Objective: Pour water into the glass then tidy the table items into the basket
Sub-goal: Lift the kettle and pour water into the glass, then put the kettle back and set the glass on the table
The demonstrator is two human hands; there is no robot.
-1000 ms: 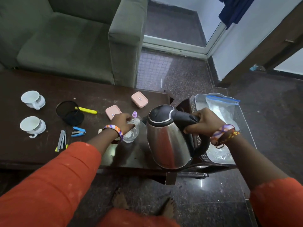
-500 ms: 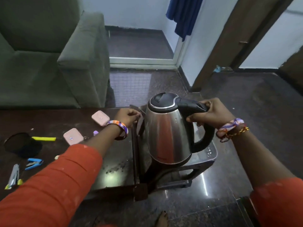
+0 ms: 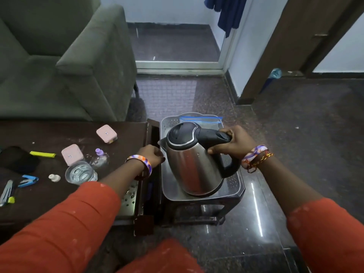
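Gripping the black handle, the right hand (image 3: 234,143) holds the stainless steel kettle (image 3: 194,166) upright inside the grey plastic basket (image 3: 234,182), fingers wrapped tight around the grip. Whether the kettle's base rests on the basket floor cannot be told from this angle. The left hand (image 3: 152,157) sits just left of the kettle, fingers curled at the basket's near-left rim, right under the spout; it looks closed on the rim, though the exact grip is hidden. Beyond the right hand, behind the kettle, a clear zip bag (image 3: 201,120) with a blue seal stands in the basket.

Left of the left hand lies the dark table (image 3: 49,194). Closest to that wrist sits the glass (image 3: 80,173), water in it, with a small clear bottle (image 3: 100,158) with a purple cap just behind it. Two pink boxes (image 3: 71,154) lie farther out, one beside the glass, one well beyond. Further left: a white cap (image 3: 54,177), a yellow highlighter (image 3: 42,154), a blue stapler (image 3: 28,180) and a black mesh cup (image 3: 17,159) on its side.
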